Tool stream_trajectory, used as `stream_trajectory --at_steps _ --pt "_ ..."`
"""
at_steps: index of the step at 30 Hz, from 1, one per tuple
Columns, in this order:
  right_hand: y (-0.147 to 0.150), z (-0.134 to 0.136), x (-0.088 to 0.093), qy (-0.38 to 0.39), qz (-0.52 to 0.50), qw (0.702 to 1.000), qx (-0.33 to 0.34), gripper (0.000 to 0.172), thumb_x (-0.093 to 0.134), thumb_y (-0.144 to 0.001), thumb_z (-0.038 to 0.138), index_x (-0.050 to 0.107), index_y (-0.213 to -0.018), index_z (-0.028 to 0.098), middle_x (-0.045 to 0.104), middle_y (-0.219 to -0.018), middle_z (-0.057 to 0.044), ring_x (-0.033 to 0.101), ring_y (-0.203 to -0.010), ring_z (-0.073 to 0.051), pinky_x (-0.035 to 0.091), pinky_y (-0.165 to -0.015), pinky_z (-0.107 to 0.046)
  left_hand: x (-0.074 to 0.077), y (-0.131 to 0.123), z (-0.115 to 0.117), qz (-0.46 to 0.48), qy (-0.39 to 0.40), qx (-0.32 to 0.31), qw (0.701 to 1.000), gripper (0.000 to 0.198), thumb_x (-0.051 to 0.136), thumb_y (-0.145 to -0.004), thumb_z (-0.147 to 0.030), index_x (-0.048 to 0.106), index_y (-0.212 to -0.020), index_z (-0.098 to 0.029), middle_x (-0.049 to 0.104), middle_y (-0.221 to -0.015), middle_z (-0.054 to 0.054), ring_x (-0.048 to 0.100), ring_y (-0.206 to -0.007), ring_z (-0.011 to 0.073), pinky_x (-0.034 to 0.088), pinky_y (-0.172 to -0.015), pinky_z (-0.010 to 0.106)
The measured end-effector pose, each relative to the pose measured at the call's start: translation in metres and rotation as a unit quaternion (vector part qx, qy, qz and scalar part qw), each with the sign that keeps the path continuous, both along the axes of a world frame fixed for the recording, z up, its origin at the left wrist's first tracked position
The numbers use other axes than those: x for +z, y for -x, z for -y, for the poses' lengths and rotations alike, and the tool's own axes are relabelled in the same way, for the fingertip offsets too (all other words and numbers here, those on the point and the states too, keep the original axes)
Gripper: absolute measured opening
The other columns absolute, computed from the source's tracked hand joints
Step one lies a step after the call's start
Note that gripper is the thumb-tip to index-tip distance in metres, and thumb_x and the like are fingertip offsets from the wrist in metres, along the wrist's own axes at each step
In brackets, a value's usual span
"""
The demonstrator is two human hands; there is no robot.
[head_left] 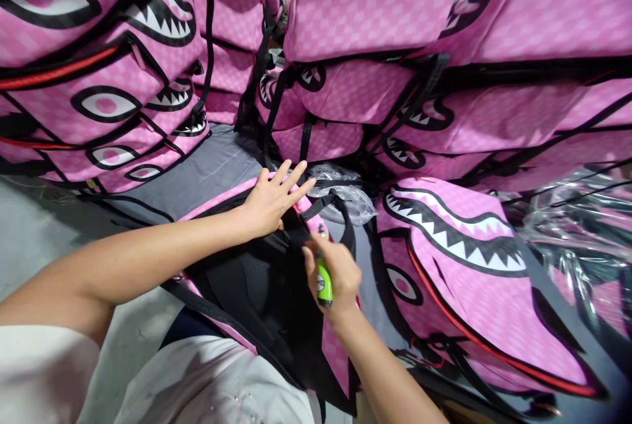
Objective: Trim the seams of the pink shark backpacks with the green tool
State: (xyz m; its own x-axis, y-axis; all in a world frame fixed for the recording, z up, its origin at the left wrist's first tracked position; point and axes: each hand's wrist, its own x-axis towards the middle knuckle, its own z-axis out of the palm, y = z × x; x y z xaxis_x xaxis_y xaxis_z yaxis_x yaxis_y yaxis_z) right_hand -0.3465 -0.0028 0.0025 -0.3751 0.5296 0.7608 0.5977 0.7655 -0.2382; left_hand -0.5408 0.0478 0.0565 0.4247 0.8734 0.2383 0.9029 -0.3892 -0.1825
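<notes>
1. Left hand (274, 203): fingers spread wide and flat, holding nothing, palm pressed on the top edge of a pink backpack (261, 279) that lies black back panel up in front of the person.
2. Right hand (336, 276): fingers wrapped tight around a green lighter (323, 282), thumb up near its top. No flame visible.
3. Lighter location: in the right fist, over the black panel, just below a black strap (340, 207) and just beside the left fingertips.
4. Surroundings: a crumpled clear plastic bag (348, 203) lies just past the strap. Stacked backpacks (375, 2) in the same pink shark-mouth print crowd the back and both sides, on a grey counter (217, 167).
5. Risk, as a judgement: the lighter's top sits very near the strap, so a flame held there too long would likely scorch or melt the webbing.
6. Risk: the plastic bag is near enough to shrivel or catch if the flame leans that way.
7. Risk: the left fingertips are close to the lighter's top, so a slip of either hand could burn them.
8. Risk: only the flat palm pins the backpack, so it could shift under the lighter.
9. Lighter orientation: long axis roughly upright in the head view, top end pointing up and away toward the strap, base pointing back toward the wrist.
</notes>
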Motion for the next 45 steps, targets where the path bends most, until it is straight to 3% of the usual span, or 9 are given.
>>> stream_trajectory --at_steps 2,4,10,17,21,27,32,38,45 --pt "0.002 -0.012 -0.001 -0.034 0.024 0.997 -0.068 0.051 0.066 -0.088 0.023 0.051 -0.137 0.020 0.069 -0.108 -0.015 0.064 -0.103 -0.031 0.053 -0.087 -0.045 0.000 0.000 0.000 -0.002 -0.005 -0.002 1.000 0.112 0.082 -0.069 -0.045 0.017 -0.158 -0.022 0.004 -0.166 0.017 0.017 -0.149 0.0404 0.035 -0.106 0.056" --pt "0.010 -0.023 -0.003 0.006 0.073 0.991 -0.114 0.063 0.070 -0.086 0.033 0.045 -0.141 0.015 0.062 -0.123 -0.023 0.055 -0.119 -0.039 0.048 -0.094 -0.055 -0.001 0.000 -0.001 -0.002 -0.011 -0.001 1.000 0.111 0.081 -0.070 -0.044 0.018 -0.158 -0.021 0.004 -0.166 0.017 0.018 -0.148 0.0402 0.035 -0.106 0.056" --pt "0.037 -0.042 0.000 0.115 0.171 0.956 -0.208 0.085 0.081 -0.074 0.030 0.038 -0.144 0.007 0.051 -0.132 -0.031 0.048 -0.124 -0.043 0.042 -0.097 -0.057 -0.005 -0.005 -0.009 -0.014 -0.003 0.008 1.000 0.107 0.080 -0.072 -0.041 0.020 -0.157 -0.018 0.005 -0.166 0.019 0.021 -0.147 0.0402 0.035 -0.106 0.054" --pt "0.036 -0.036 0.003 0.121 0.158 0.960 -0.197 0.075 0.074 -0.080 0.025 0.038 -0.144 0.011 0.054 -0.131 -0.027 0.054 -0.115 -0.038 0.045 -0.090 -0.050 0.003 -0.006 -0.006 -0.056 0.033 0.004 0.998 0.126 0.089 -0.062 -0.037 0.010 -0.159 -0.022 -0.002 -0.165 0.020 0.013 -0.150 0.0424 0.033 -0.106 0.060" --pt "0.035 -0.037 0.001 0.114 0.155 0.961 -0.197 0.074 0.073 -0.081 0.025 0.039 -0.144 0.008 0.054 -0.131 -0.028 0.054 -0.116 -0.038 0.045 -0.091 -0.049 0.003 -0.005 -0.003 -0.033 0.020 0.002 0.999 0.111 0.083 -0.070 -0.036 0.017 -0.158 -0.019 0.003 -0.165 0.020 0.015 -0.150 0.0402 0.034 -0.107 0.057" --pt "0.006 -0.021 -0.005 0.054 0.097 0.988 -0.109 0.061 0.058 -0.094 0.036 0.039 -0.146 0.012 0.058 -0.130 -0.024 0.055 -0.120 -0.036 0.043 -0.099 -0.052 0.001 -0.004 0.005 0.008 0.004 0.037 0.999 0.113 0.087 -0.066 -0.032 0.020 -0.157 -0.024 0.000 -0.165 0.021 0.008 -0.152 0.0413 0.030 -0.108 0.061" --pt "-0.006 -0.002 0.006 0.135 -0.072 0.988 -0.001 0.028 0.057 -0.094 0.039 0.060 -0.116 0.022 0.069 -0.099 -0.009 0.067 -0.087 -0.023 0.054 -0.078 -0.038 0.006 -0.006 0.003 0.007 0.020 0.046 0.999 0.106 0.085 -0.070 -0.030 0.023 -0.156 -0.024 0.006 -0.165 0.021 0.023 -0.146 0.0433 0.039 -0.101 0.056" --pt "-0.004 -0.021 0.025 0.262 0.002 0.958 0.119 0.015 0.067 -0.087 0.023 0.067 -0.102 0.020 0.074 -0.097 -0.006 0.071 -0.085 -0.021 0.057 -0.077 -0.033 0.008 -0.005 0.000 -0.005 0.021 0.030 0.999 0.098 0.082 -0.073 -0.029 0.028 -0.154 -0.022 0.016 -0.163 0.020 0.038 -0.133 0.0408 0.045 -0.093 0.051" --pt "-0.004 -0.044 0.037 0.309 0.090 0.935 0.147 0.022 0.069 -0.082 0.013 0.073 -0.102 0.022 0.077 -0.097 -0.004 0.074 -0.086 -0.021 0.059 -0.076 -0.032 0.005 -0.004 0.000 0.001 0.009 0.031 0.999 0.096 0.081 -0.074 -0.030 0.028 -0.154 -0.022 0.017 -0.163 0.019 0.037 -0.134 0.0403 0.045 -0.092 0.049"
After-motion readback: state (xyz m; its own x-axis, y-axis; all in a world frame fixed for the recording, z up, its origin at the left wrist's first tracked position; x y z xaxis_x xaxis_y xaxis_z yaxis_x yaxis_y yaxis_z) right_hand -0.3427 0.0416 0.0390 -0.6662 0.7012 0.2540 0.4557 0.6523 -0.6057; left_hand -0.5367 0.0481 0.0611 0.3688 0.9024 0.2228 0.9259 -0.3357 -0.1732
